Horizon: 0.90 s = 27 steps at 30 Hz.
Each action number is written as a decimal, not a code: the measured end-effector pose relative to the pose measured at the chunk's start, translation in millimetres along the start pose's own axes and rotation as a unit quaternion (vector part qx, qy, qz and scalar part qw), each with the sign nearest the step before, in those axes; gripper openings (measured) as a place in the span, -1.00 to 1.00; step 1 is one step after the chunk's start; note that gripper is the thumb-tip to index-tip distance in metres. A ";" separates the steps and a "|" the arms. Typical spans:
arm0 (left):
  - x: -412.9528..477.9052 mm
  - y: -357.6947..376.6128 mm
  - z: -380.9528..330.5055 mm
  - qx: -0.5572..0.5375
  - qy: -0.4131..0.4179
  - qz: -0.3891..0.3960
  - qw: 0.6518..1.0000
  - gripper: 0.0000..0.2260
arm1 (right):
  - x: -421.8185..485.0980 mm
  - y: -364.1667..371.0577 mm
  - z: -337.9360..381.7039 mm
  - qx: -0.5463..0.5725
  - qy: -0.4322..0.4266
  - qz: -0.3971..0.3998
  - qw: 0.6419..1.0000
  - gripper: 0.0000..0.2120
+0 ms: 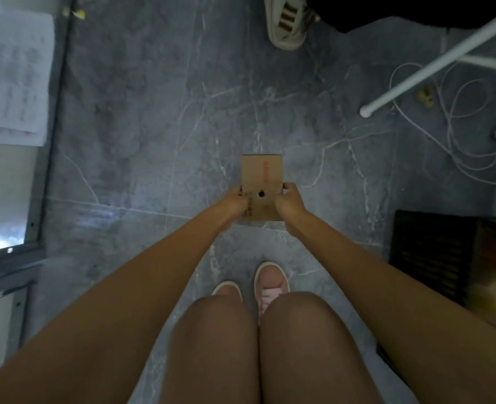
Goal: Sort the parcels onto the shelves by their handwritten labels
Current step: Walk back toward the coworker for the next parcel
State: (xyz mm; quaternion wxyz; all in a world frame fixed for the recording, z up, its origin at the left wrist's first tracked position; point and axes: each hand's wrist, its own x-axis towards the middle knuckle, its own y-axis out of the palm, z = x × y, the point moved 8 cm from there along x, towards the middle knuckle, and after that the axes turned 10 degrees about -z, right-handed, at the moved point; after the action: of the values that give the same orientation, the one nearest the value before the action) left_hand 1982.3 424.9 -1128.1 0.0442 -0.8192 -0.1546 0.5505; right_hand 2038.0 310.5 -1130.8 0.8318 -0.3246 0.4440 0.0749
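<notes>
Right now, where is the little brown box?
In the head view the cardboard parcel is mid-frame, gripped between the left hand and right hand, above the grey floor ahead of the pink shoes.

Grey marbled floor [159,118] fills the view. Metal shelving [36,176] stands left. White cables [456,118] coil right, near a dark grille [433,252].
</notes>
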 end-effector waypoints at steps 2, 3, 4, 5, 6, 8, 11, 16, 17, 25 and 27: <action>-31.5 -13.4 -19.2 -0.013 0.010 -0.008 1.000 -0.69 | -28.4 -23.0 19.2 0.017 -0.015 -0.001 1.000 -0.65; -49.5 -21.5 -30.2 -0.025 0.016 -0.012 0.999 -0.66 | -46.5 -35.1 29.7 0.024 -0.018 0.001 1.000 -0.65; -69.1 -29.6 -41.1 -0.040 0.021 -0.012 0.999 -0.64 | -65.9 -46.6 40.3 0.036 -0.023 0.004 0.999 -0.64; -89.9 -37.7 -53.6 -0.054 0.027 -0.012 0.998 -0.61 | -86.0 -58.3 51.5 0.049 -0.033 0.002 0.998 -0.63; -110.7 -46.0 -68.1 -0.061 0.033 -0.013 0.997 -0.59 | -106.6 -71.3 65.3 0.058 -0.050 -0.004 0.997 -0.63; -153.0 -64.0 -99.1 -0.073 0.047 -0.019 0.996 -0.57 | -149.2 -99.4 97.8 0.083 -0.087 -0.014 0.993 -0.65; -224.5 -95.8 -143.5 -0.103 0.064 -0.037 0.992 -0.59 | -214.3 -135.4 140.9 0.140 -0.105 0.000 0.985 -0.64; -343.6 -155.7 -216.4 -0.128 0.100 -0.055 0.985 -0.60 | -314.0 -197.7 219.2 0.201 -0.145 0.017 0.969 -0.54; -366.9 -168.4 -233.6 -0.129 0.113 -0.058 0.984 -0.59 | -334.2 -212.0 239.5 0.201 -0.157 0.015 0.967 -0.53; -560.9 -274.8 -368.8 -0.142 0.275 -0.100 0.946 -0.55 | -510.3 -314.5 400.2 0.179 -0.298 0.012 0.938 -0.49; -603.8 -295.0 -386.9 -0.155 0.315 -0.117 0.929 -0.59 | -549.6 -335.0 423.8 0.192 -0.332 0.014 0.923 -0.52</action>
State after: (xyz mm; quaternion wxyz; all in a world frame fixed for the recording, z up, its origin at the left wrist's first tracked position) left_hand 2067.2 560.1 -369.4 0.0268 -0.9233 -0.3108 0.2241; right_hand 2142.1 396.7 -372.1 0.9768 -0.1086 0.1532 0.1034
